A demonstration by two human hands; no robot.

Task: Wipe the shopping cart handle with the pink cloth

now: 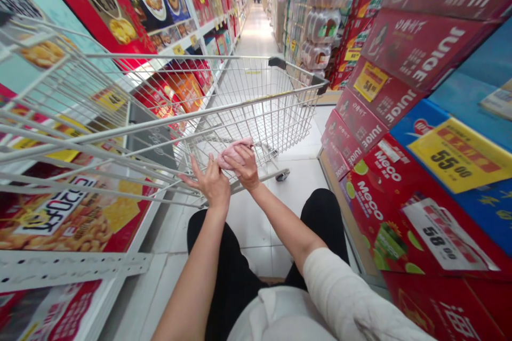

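A wire shopping cart (256, 101) stands in a store aisle right in front of me, seen from low down. My right hand (245, 168) is closed on a pink cloth (232, 152) and presses it against the cart's lower wire frame. Beside it, my left hand (210, 182) rests on the same frame with its fingers spread flat, holding nothing. My knees in black trousers show below the arms.
Shelves (176, 48) of red snack boxes line the left side. Stacked red juice cartons (404, 53) with yellow price tags (456, 155) rise close on the right. The white tiled floor (256, 32) runs away down the aisle, with people far off.
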